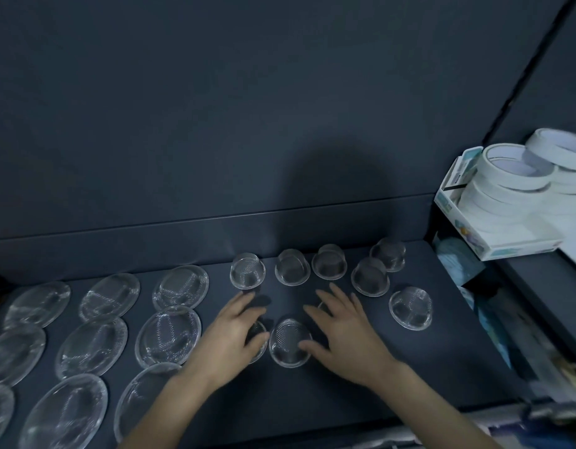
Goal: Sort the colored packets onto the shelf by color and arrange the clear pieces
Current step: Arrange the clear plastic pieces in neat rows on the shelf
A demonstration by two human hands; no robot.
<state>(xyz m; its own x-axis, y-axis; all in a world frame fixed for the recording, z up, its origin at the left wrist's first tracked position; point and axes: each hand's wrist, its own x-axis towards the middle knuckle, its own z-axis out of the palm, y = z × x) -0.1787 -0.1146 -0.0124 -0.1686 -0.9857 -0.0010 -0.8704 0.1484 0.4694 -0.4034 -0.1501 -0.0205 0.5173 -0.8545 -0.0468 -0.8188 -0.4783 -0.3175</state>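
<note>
Several clear textured pieces lie on a dark shelf (328,403). Large oval clear pieces (168,333) fill the left half in rows. Small round clear cups (247,270) stand in a row at the back, with one more (410,306) at the right. My left hand (233,335) lies flat over a small clear piece (259,335), fingers spread. My right hand (340,332) rests beside another small clear piece (288,343), thumb touching its right edge. No colored packets show on this shelf.
A white box of white tape rolls (507,192) sits on a higher shelf at the right. Blue and mixed packets (494,319) lean along the right side. The dark back wall (215,124) rises behind the shelf.
</note>
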